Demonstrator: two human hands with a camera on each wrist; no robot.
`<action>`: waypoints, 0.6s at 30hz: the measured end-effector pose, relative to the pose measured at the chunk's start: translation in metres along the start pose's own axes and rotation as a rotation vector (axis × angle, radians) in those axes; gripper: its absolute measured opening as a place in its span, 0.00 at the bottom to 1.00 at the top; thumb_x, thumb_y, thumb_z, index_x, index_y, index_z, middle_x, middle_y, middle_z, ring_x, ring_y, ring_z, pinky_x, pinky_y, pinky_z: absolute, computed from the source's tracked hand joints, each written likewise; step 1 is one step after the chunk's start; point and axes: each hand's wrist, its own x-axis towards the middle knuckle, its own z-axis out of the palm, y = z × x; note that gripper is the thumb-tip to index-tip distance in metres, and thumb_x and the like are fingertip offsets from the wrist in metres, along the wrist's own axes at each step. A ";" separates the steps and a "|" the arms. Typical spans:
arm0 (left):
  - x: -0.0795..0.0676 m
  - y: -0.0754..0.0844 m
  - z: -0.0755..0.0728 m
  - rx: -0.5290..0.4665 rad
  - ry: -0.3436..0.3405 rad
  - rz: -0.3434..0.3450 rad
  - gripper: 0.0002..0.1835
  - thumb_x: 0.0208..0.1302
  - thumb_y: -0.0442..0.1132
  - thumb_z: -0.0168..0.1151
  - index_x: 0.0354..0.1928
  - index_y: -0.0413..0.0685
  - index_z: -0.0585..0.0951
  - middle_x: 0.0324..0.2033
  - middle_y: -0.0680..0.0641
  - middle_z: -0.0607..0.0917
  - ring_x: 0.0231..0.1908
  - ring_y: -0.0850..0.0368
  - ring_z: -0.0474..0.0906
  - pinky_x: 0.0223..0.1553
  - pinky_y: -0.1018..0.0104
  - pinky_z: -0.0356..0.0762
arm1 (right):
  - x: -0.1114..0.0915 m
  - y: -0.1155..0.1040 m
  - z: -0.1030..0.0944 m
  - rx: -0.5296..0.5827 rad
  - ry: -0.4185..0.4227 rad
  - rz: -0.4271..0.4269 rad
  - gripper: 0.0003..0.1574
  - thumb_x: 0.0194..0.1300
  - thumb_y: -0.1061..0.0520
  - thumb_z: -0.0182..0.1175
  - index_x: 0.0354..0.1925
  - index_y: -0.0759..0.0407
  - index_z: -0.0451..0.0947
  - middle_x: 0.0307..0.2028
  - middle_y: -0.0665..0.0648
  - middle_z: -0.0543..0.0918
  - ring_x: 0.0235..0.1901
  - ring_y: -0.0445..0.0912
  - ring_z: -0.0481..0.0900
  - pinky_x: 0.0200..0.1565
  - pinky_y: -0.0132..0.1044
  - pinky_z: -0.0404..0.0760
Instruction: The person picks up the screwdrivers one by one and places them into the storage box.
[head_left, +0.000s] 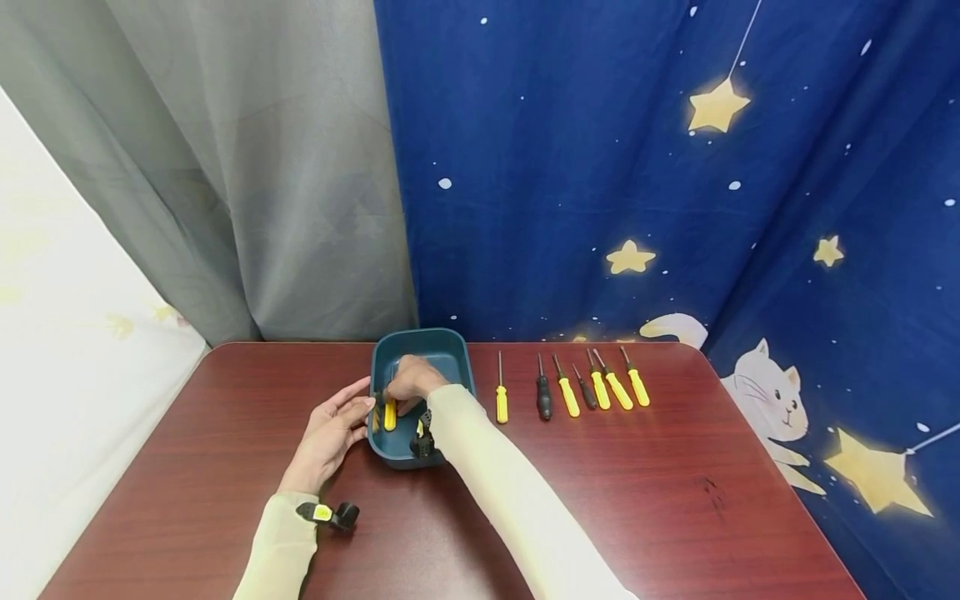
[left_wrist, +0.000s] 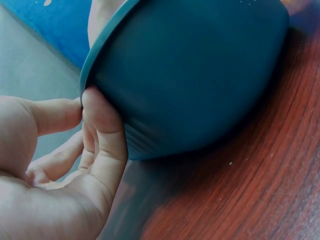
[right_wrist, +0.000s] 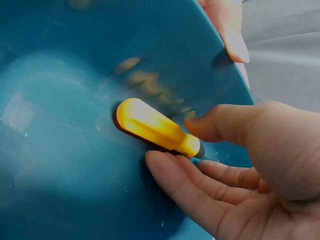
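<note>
My right hand (head_left: 411,382) reaches down into the teal tray (head_left: 456,360), which stands on the dark red table (head_left: 675,500) near its far edge. A yellow-handled screwdriver (right_wrist: 156,127) lies on the tray's floor by the left wall, just beyond my fingertips (right_wrist: 162,165); my thumb hangs above its dark collar and my fingers stretch out beneath it, loosely spread and not closed on it. Whether any fingertip touches the handle I cannot tell. My left hand (head_left: 330,433) rests outside the tray against its left wall, fingers relaxed and straight, with the thumb (left_wrist: 102,125) pressed to the wall just under the rim. So the screwdriver sits between my two hands, with only the tray wall dividing it from the left one. To the right of the tray, well apart from both hands, a row of screwdrivers (head_left: 581,390) lies on the table.
</note>
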 end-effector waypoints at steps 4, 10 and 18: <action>0.000 0.000 0.000 0.003 -0.003 0.001 0.30 0.74 0.38 0.62 0.75 0.49 0.67 0.39 0.54 0.84 0.33 0.64 0.80 0.32 0.73 0.82 | -0.001 0.000 -0.003 -0.055 0.001 -0.019 0.15 0.63 0.58 0.71 0.23 0.63 0.80 0.26 0.61 0.87 0.31 0.53 0.91 0.38 0.43 0.90; 0.000 0.001 0.001 0.000 -0.003 -0.001 0.31 0.74 0.38 0.62 0.75 0.49 0.67 0.39 0.54 0.84 0.33 0.64 0.79 0.31 0.73 0.82 | -0.007 0.002 -0.011 -0.178 -0.006 -0.096 0.21 0.63 0.52 0.73 0.21 0.57 0.74 0.24 0.55 0.79 0.33 0.51 0.90 0.39 0.42 0.90; 0.000 0.000 -0.001 0.002 -0.003 0.007 0.32 0.74 0.38 0.62 0.76 0.48 0.66 0.41 0.53 0.85 0.33 0.64 0.79 0.33 0.72 0.83 | -0.023 0.003 -0.025 -0.388 0.012 -0.201 0.37 0.66 0.43 0.70 0.65 0.58 0.74 0.53 0.55 0.82 0.42 0.45 0.83 0.49 0.39 0.86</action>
